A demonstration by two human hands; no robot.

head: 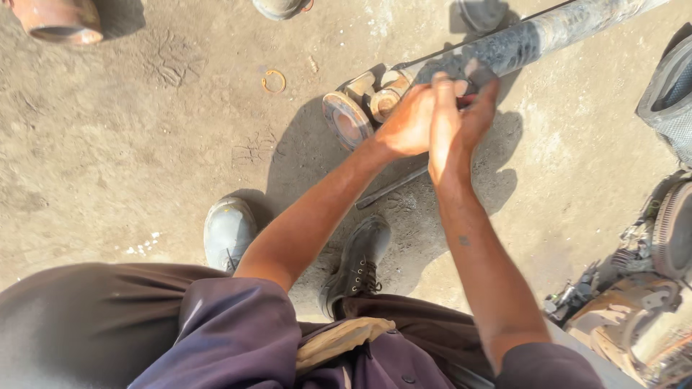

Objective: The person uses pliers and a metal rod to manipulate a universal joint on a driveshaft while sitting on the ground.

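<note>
A long dark drive shaft [548,32] lies on the dirt ground, running from the top right down to a flanged joint end [347,119] with a round rusty flange and metal cups. Both my hands are pressed together over the shaft just behind the joint. My left hand [409,121] wraps around the shaft near the joint. My right hand [458,122] closes against it, fingers curled over the shaft; what lies between the palms is hidden.
A thin dark metal rod [391,189] lies on the ground under my arms. A small ring clip [273,81] rests on the dirt at upper middle. Greasy machine parts [649,288] crowd the right edge. My two shoes [228,232] stand below.
</note>
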